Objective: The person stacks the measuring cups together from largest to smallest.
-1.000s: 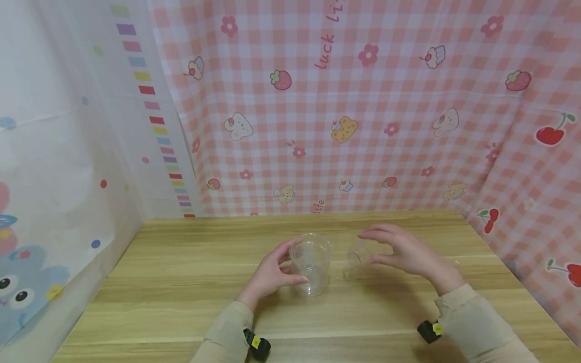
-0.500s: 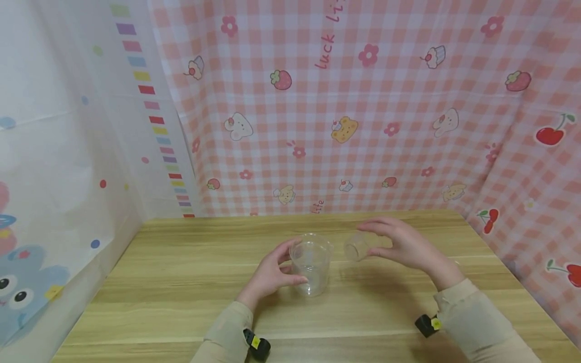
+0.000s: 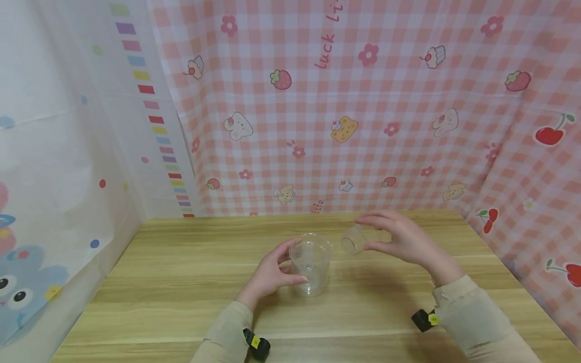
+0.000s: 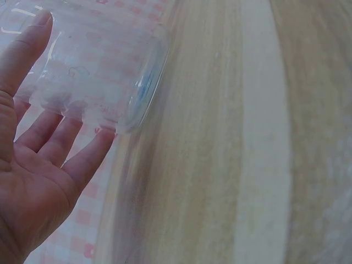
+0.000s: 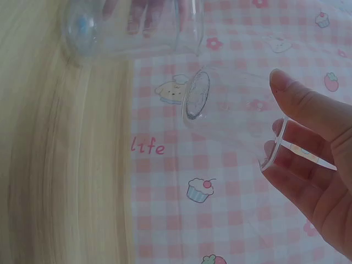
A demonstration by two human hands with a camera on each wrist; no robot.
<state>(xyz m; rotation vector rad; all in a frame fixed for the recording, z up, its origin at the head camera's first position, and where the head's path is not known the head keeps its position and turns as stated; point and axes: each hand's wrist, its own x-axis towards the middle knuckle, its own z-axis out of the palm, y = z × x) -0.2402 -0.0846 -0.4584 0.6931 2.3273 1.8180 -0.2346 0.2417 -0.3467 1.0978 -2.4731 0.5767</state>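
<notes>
- We start at the left hand (image 3: 268,275); thumb and fingers are clamped round the big cup's side.
- Next we have the big cup (image 3: 316,267) itself, clear and upright on the wooden table (image 3: 181,302).
- Then, just beside it but apart, we spot the small cup (image 3: 351,243); it hangs above the table, tilted, base toward the big cup.
- Finally we reach the right hand (image 3: 406,242); thumb and fingers grip the small cup near its rim.

There are two clear cups (image 3: 317,269) (image 3: 351,241), two hands (image 3: 269,274) (image 3: 408,243), two black wrist cameras (image 3: 259,348) (image 3: 422,320) and one wooden table (image 3: 181,292).
</notes>
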